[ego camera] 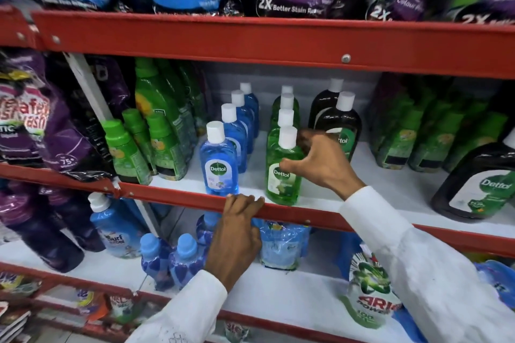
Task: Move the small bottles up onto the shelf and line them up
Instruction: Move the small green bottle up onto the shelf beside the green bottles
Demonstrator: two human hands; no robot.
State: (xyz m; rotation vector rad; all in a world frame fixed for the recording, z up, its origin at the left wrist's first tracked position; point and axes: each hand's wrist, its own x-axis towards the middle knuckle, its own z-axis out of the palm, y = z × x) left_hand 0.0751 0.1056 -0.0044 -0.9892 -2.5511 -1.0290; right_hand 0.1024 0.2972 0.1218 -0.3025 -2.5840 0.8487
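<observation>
On the middle shelf [370,189] stand two rows of small Dettol bottles with white caps. The front blue bottle [219,164] leads a row of several blue ones running back. To its right the front green bottle [282,175] leads a row of green ones. My right hand [317,159] is wrapped around the front green bottle's shoulder, thumb on its front, fingers behind. My left hand [237,231] hooks its fingers over the red front rail [172,198] of the same shelf, below the gap between the two rows.
Two dark brown Dettol bottles [338,128] stand right of the green row, and a big dark jug [479,178] at far right. Green detergent bottles [156,131] crowd the left. Blue bottles [167,262] and pouches fill the shelf below; refill bags line the top shelf.
</observation>
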